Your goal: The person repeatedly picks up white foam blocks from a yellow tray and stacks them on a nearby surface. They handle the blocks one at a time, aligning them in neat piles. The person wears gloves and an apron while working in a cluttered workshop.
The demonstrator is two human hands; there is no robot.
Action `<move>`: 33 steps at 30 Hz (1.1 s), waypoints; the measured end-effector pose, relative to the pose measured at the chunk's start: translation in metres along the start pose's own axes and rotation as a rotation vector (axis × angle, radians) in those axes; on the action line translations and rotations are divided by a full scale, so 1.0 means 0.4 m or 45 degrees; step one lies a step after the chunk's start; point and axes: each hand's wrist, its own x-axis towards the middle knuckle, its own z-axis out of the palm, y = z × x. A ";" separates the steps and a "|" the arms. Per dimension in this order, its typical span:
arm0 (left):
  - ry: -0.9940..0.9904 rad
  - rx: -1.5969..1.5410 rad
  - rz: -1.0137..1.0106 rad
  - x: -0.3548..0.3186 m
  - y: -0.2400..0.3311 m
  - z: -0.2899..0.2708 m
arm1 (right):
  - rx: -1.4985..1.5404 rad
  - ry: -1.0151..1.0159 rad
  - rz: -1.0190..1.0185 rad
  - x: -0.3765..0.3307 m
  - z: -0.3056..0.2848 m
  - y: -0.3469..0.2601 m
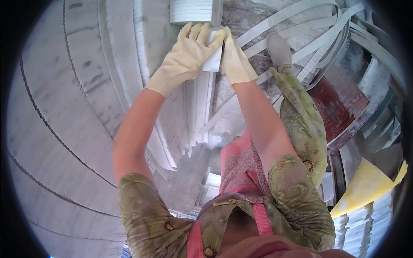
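My left hand, in a cream rubber glove, lies over a small white flat piece, with its thumb stretched across the top of it. My right hand, gloved the same way, grips the piece along its right edge; its fingertips are partly hidden. What the piece is made of I cannot tell. Just beyond my left fingertips stands a stack of white slabs, layered closely together. Long pale strips stand in a row beneath my left wrist.
Rows of grey-white stacked strips fill the left side. Loose pale bands lie tangled at the upper right, around my shoe. A dark red panel and a yellow sheet are on the right.
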 end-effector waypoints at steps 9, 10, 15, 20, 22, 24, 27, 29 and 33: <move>0.268 0.010 -0.221 -0.029 0.010 0.027 | -0.360 0.105 -0.045 -0.017 0.064 -0.047; 0.351 0.025 -0.265 -0.032 0.018 0.028 | -0.454 0.134 -0.048 -0.021 0.075 -0.057; 0.145 0.211 -0.376 -0.030 0.023 -0.027 | -0.766 0.227 -0.001 -0.030 0.104 -0.089; 0.591 -0.321 -0.554 -0.273 0.003 -0.166 | -0.817 0.149 -0.264 -0.003 0.100 -0.057; 0.692 -0.353 -0.734 -0.365 -0.002 -0.162 | -0.865 0.144 -0.363 0.007 0.091 -0.041; 0.716 -0.392 -0.813 -0.419 -0.001 -0.112 | -0.945 0.159 -0.459 0.012 0.075 -0.027; 0.704 -0.297 -0.703 -0.442 -0.026 -0.024 | -1.059 0.194 -0.567 0.015 0.050 -0.012; 0.731 -0.321 -0.716 -0.460 -0.015 -0.002 | -1.096 0.203 -0.606 0.013 0.041 -0.004; 0.776 -0.373 -0.702 -0.454 -0.020 -0.006 | -1.155 0.131 -0.723 0.027 0.043 0.018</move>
